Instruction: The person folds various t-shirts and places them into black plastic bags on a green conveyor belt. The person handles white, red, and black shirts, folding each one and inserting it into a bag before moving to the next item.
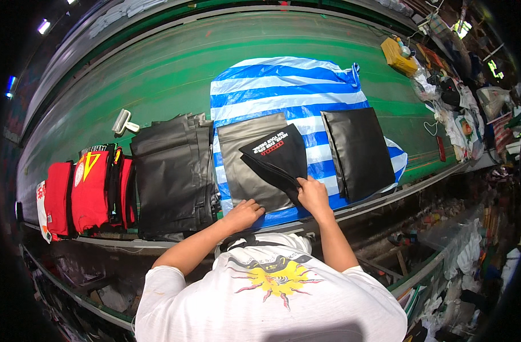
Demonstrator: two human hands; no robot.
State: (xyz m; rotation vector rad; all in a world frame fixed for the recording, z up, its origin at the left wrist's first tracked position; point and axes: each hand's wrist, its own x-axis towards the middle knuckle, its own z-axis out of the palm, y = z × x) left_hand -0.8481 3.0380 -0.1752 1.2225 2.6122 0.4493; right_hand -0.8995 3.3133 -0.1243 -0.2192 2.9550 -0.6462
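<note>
A folded black garment (294, 153) with white and red print is held by its near right edge in my right hand (313, 196), the fingers closed on it. It lies tilted over a dark grey plastic bag (233, 157). My left hand (245, 215) is at the bag's near edge, its fingers curled and pinching that edge. Both rest on a blue-and-white striped plastic sheet (283, 94). To the right, a flat stack of black bags (360, 154) lies on the same sheet. On the left is a larger pile of black plastic bags (169, 176).
Red folded garments (92, 191) stand in stacks at the far left of the green table (175, 68). Beyond the black pile lies a white-handled roller or scraper (125, 122). A yellow box (398, 58) and heaped plastic are at the far right. The table's near edge runs beneath my forearms.
</note>
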